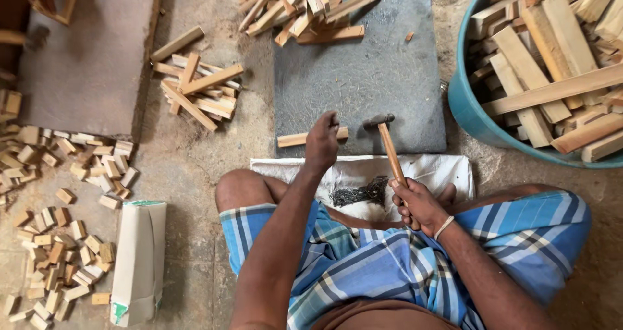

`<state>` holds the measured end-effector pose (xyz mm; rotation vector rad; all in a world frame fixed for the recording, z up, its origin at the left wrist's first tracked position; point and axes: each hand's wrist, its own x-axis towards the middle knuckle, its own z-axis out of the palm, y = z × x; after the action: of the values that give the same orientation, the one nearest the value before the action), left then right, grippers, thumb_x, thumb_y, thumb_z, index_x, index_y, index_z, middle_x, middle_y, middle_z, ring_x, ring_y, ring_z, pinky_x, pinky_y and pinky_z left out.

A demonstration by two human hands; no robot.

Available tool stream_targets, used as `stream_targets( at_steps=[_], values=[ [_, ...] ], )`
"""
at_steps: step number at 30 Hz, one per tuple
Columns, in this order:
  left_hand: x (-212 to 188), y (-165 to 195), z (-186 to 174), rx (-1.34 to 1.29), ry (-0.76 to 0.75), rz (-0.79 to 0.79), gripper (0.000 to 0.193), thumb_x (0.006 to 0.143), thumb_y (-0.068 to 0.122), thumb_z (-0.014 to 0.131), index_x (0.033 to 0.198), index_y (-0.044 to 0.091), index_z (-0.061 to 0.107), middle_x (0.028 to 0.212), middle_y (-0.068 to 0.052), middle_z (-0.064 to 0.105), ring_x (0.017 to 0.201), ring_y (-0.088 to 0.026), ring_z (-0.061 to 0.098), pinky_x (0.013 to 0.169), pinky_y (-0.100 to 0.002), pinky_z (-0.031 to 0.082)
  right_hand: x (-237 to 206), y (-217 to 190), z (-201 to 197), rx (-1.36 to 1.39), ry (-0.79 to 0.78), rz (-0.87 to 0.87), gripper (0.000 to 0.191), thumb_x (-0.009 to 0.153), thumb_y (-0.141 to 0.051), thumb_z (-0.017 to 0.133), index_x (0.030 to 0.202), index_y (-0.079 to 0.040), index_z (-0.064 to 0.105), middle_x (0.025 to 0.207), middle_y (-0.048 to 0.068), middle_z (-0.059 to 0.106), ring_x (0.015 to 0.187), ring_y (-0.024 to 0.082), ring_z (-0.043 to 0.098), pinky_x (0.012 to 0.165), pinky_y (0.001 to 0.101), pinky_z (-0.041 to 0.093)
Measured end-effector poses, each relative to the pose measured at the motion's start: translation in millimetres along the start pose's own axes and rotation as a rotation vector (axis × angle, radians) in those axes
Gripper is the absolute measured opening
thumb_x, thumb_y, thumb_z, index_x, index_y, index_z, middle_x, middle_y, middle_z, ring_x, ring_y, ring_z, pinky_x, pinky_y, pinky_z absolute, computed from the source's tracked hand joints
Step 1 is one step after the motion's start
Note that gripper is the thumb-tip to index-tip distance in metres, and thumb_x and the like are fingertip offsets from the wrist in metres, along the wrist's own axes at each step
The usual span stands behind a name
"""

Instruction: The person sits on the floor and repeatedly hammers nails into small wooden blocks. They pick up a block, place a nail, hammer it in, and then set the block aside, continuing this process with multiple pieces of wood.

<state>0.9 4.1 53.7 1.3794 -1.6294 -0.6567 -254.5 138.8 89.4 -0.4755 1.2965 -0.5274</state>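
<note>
Nailing setup on the dark grey stone slab (pixel 363 77), no strike yet.
Left hand (pixel 322 140) fingers pinch down on the short pale wooden strip (pixel 295 138) at the slab's near edge; right hand (pixel 420 205) wraps the wooden-handled hammer (pixel 391 149); loose dark nails (pixel 357 192) lie near on the white cloth (pixel 435 168).

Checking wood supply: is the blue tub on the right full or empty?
Full: the round blue plastic tub is heaped with pale wooden slats rising above its rim.
</note>
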Motion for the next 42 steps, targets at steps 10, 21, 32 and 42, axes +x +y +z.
stream_targets(
  at_steps=[10,21,32,42],
  values=[
    [-8.0,-18.1,19.9,0.128,-0.083,0.027,0.045,0.088,0.008,0.077,0.129,0.010,0.057,0.101,-0.009,0.069,0.094,-0.029,0.067,0.083,-0.045,0.054,-20.0,-3.8,15.4,-0.790,0.371,-0.650,0.034,0.105,-0.036,0.055,0.115,-0.003,0.057,0.070,0.017,0.066,0.062,0.033,0.068,0.055,0.0456,0.049],
    [-8.5,-20.8,18.5,0.168,-0.110,0.006,0.040,0.092,0.013,0.078,0.127,0.013,0.059,0.099,-0.010,0.069,0.091,-0.028,0.066,0.080,-0.045,0.056,-38.2,-30.0,31.7,-1.026,0.375,-0.451,0.038,0.105,-0.034,0.050,0.127,-0.003,0.053,0.074,0.018,0.069,0.062,0.035,0.070,0.058,0.0490,0.054],
    [-0.1,-23.1,3.1,-0.111,-0.154,0.076,0.075,0.089,-0.014,0.047,0.157,0.008,0.026,0.138,-0.022,0.058,0.116,-0.035,0.068,0.097,-0.045,0.060,-25.6,-4.1,11.5,-1.075,0.474,-0.898,0.031,0.107,-0.032,0.054,0.113,-0.002,0.052,0.082,0.019,0.066,0.069,0.037,0.063,0.066,0.0541,0.050],
    [6.2,-47.8,-19.8,0.293,-0.397,0.431,0.038,0.093,0.012,0.071,0.130,0.007,0.064,0.134,-0.018,0.063,0.113,-0.040,0.063,0.098,-0.049,0.052,-31.5,0.9,-0.7,-0.474,0.192,-0.140,0.036,0.109,-0.030,0.052,0.106,0.004,0.062,0.083,0.026,0.065,0.073,0.048,0.064,0.063,0.0553,0.053]
  ],
)
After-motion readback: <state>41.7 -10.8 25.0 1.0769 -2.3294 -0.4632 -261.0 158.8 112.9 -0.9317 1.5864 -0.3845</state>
